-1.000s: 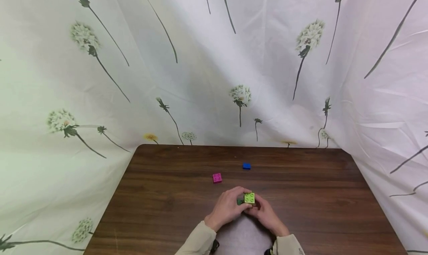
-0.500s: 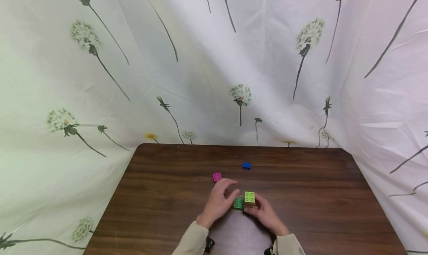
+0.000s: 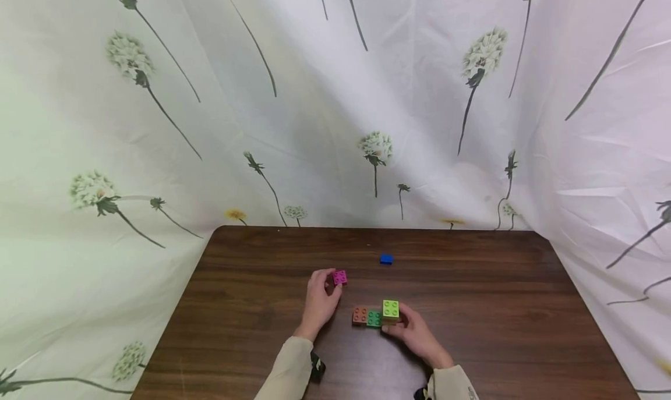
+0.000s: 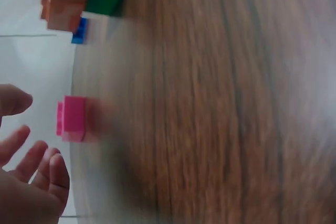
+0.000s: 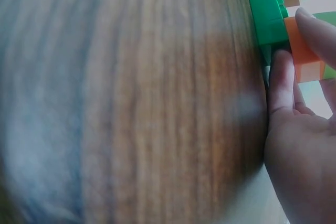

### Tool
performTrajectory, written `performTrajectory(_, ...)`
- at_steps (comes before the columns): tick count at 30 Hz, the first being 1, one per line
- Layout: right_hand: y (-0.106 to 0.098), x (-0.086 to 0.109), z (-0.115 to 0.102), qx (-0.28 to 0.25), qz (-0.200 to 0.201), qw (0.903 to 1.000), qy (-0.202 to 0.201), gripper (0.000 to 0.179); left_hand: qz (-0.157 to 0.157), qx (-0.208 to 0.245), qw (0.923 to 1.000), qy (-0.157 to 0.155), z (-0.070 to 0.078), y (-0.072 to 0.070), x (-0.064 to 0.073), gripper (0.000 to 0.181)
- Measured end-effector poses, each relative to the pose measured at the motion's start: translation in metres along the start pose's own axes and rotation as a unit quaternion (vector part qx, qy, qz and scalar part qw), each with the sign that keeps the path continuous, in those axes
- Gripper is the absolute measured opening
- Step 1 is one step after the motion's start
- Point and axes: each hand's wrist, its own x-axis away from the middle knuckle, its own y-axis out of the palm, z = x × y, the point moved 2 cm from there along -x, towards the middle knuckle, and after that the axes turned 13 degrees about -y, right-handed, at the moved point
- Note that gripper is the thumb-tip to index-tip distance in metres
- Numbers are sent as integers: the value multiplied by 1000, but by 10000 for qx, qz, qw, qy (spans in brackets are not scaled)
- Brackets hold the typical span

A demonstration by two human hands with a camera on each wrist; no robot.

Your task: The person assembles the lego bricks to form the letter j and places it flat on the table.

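Left hand (image 3: 317, 302) is just beside the pink brick (image 3: 339, 278), fingers spread. Right hand (image 3: 417, 333) grips the lime-topped stack (image 3: 390, 309).

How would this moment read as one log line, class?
left hand: spread, at pink brick; right hand: holds orange brick under lime brick; blue brick: farther off, untouched

R hand (image 5: 304, 145) gripping orange blk (image 5: 300, 48), grn blk (image 5: 265, 14) under, tbl (image 5: 157, 103)
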Motion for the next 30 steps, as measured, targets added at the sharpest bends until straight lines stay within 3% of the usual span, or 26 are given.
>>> performTrajectory(7, -1, -1, 2, -67, -7, 10000, 9, 50, -739, -262, 9969, -13, -9, 1, -10, 51)
performTrajectory(13, -1, -1, 3, -86, -10, 10000, -28, 49, -1198, -195, 9906, -630, -15, 5, -16, 55)
performTrajectory(19, -1, 0, 2, -72, -15, 10000, -30, 50, -1118, 9, 9894, -926, -13, 7, -18, 57)
performTrajectory(30, -1, 0, 1, -108, -42, 9999, -118, 49, -980, -209, 9864, -1300, -11, 12, -14, 49)
